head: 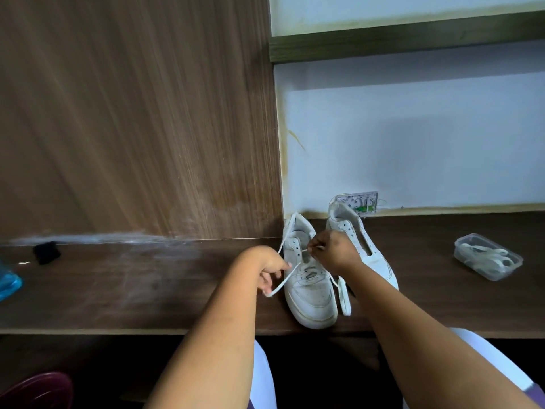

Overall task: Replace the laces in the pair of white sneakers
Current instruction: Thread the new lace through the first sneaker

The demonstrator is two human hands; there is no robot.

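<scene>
Left hand (269, 268) fingers pinch lace (283, 283) | right hand (333, 250) fingers pinch lace end at left sneaker (309, 290)

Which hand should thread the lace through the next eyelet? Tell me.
Probably the right hand: it pinches the lace tip right at the near sneaker's eyelets. The left hand holds the lace's other stretch off to the side.

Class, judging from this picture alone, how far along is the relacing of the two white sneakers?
Done: the right sneaker shows bare eyelets. In hand: the left hand and right hand each pinch the lace on the left sneaker. Whether it goes in or out is unclear. Left: lacing both; laces wait in the clear tub.
</scene>
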